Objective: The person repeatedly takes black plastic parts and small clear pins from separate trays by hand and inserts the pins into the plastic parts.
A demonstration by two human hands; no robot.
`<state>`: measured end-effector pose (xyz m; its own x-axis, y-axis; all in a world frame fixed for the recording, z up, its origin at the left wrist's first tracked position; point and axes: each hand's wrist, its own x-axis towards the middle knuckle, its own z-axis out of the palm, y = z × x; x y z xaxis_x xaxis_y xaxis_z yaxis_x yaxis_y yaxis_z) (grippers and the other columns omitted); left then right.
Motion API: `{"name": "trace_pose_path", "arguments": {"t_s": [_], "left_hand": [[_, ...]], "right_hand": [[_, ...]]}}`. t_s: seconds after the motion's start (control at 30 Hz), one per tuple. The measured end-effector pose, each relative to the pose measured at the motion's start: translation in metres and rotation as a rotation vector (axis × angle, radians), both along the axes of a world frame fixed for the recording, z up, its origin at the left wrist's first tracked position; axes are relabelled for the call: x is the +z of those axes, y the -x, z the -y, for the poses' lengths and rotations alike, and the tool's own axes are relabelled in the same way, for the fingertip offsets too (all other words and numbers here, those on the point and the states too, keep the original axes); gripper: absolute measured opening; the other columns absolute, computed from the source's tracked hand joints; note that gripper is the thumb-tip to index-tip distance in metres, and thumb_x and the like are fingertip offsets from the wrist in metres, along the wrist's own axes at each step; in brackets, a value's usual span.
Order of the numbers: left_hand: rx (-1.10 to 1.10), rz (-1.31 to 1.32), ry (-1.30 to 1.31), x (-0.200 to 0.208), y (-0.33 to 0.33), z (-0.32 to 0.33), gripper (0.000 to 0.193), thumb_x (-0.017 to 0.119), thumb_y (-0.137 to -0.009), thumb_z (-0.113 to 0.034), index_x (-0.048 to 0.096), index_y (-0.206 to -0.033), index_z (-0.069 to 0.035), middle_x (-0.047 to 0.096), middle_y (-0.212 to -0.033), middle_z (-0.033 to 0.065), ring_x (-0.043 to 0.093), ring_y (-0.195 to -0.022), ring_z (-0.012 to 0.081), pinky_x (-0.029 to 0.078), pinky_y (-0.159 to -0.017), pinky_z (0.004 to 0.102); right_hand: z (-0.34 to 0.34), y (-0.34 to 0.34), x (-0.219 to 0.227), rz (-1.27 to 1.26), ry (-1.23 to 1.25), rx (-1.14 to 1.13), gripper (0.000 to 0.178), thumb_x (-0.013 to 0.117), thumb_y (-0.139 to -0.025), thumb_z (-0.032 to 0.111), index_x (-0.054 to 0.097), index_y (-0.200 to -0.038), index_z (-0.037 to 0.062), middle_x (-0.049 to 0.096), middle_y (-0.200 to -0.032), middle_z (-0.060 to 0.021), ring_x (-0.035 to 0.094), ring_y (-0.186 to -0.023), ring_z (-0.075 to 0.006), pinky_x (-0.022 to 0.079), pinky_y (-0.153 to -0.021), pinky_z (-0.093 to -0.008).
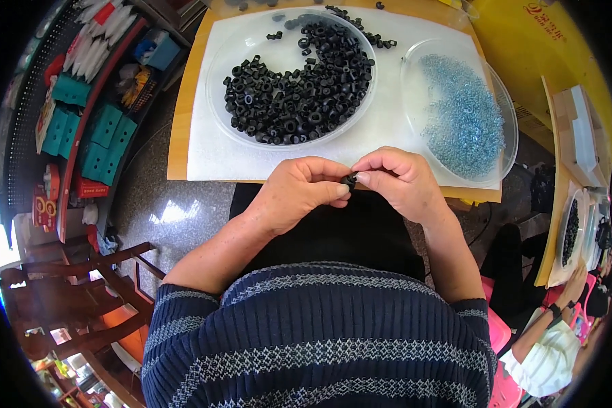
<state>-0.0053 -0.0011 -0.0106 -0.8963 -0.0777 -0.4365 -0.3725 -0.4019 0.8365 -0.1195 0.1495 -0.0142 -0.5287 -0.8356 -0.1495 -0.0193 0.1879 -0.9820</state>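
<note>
Just off the table's near edge, my left hand and my right hand meet, fingertips pinched around one small black part. Fingers cover most of it; it looks like a short ring or sleeve. My right fingertips press at its upper side, perhaps on something too small to make out. Beyond my hands, a round see-through tray carries a heap of small black ring-shaped parts. To the right, a second see-through tray holds a spread of tiny pale blue transparent rings.
White padding covers the wooden table. Loose black parts lie beyond the large tray. Shelves with teal boxes stand at left, near a wooden chair. At right, another person sits at a side table.
</note>
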Motion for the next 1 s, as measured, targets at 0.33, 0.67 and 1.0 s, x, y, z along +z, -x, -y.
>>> {"name": "trace_pose_path", "arguments": {"t_s": [0.33, 0.67, 1.0], "left_hand": [[-0.009, 0.008, 0.038, -0.002, 0.001, 0.004, 0.021, 0.06, -0.076, -0.005, 0.058, -0.095, 0.005, 0.061, -0.081, 0.0088, 0.058, -0.071, 0.0123, 0.048, -0.068, 0.0229], [-0.001, 0.102, -0.167, 0.003, 0.001, 0.008, 0.018, 0.059, -0.077, -0.003, 0.058, -0.093, 0.004, 0.06, -0.082, 0.0097, 0.06, -0.073, 0.0154, 0.051, -0.068, 0.0261], [0.032, 0.034, -0.096, -0.002, 0.001, 0.002, 0.019, 0.062, -0.076, -0.008, 0.058, -0.091, 0.004, 0.061, -0.08, 0.0094, 0.06, -0.07, 0.0148, 0.051, -0.066, 0.0255]], "right_hand": [[0.008, 0.002, 0.01, -0.507, 0.024, 0.093, 0.007, 0.059, -0.073, 0.001, 0.06, -0.08, 0.0016, 0.058, -0.072, -0.0068, 0.056, -0.066, -0.0154, 0.045, -0.059, -0.0234], [0.008, 0.007, 0.012, -0.588, 0.108, 0.157, 0.009, 0.058, -0.07, -0.001, 0.06, -0.079, 0.0016, 0.058, -0.073, -0.0077, 0.057, -0.065, -0.0184, 0.045, -0.057, -0.0258], [0.009, -0.002, 0.01, -0.588, 0.093, 0.087, 0.01, 0.057, -0.07, 0.0, 0.06, -0.079, 0.0022, 0.058, -0.07, -0.0074, 0.057, -0.064, -0.019, 0.044, -0.056, -0.0262]]}}
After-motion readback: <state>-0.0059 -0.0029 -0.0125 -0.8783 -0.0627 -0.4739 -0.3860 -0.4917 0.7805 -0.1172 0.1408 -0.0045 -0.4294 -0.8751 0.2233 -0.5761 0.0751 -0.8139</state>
